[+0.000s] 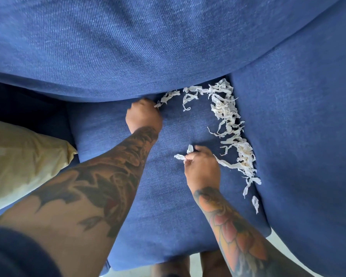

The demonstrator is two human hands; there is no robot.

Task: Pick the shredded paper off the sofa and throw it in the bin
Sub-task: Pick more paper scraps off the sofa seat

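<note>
the shredded paper is spread along the right side of the blue sofa seat cushion, heaped against the crease where the seat meets the armrest, with a thinner trail running along the base of the back cushion. a few loose strips lie apart near the front corner. no bin is seen in this view.

the right hand is closed in a pinch on a small bunch of strips, whose white ends poke out past the fingertips. the left hand is curled into a fist at the back crease, just at the end of the thin trail; whether paper is held inside it cannot be told, as the palm is hidden.

several slips are to be feared. strips may be pushed down into the creases if they are swept rather than lifted, since the heap already sits in the gap. light pieces may be scattered onto the floor by a quick movement, or dropped from an overfilled pinch on the way to the bin. the single strips by the front edge may be overlooked. a pale pillow lies at the left, and stray pieces could be hidden beneath it.
</note>
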